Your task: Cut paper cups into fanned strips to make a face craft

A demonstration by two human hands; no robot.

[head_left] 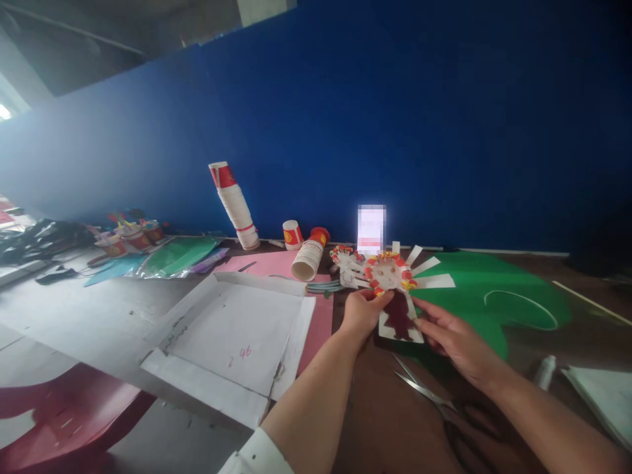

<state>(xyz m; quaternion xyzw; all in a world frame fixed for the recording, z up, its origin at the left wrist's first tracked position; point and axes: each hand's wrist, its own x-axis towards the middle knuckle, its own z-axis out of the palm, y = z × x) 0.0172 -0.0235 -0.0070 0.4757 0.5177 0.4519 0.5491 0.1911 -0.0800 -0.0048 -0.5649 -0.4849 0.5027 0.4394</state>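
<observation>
Toward the counter's (365, 408) back edge, the left hand (363, 313) pinches the paper figure (399, 316) from the left, forearm angled inward; the right hand (442, 332) grips its other side, fingertips partly hidden behind. Beneath the right forearm, the scissors' (424, 392) handles blur.

Fingertips of my left hand (363, 313) partly out of sight behind held paper figure (401, 319); same with my right hand (447, 336). Smaller paper figure (348, 261) partly covered by held one, drawing too small to read. Bright panel (371, 227) at wall: pixelated, unreadable. Scissors (427, 393): dark handles blurring. Tube (546, 372): smeared, label lost. Left edge cuts red chair (89, 421), right edge cuts white sheets (605, 398). Far-left cups (112, 247): contents fuzzy.
</observation>
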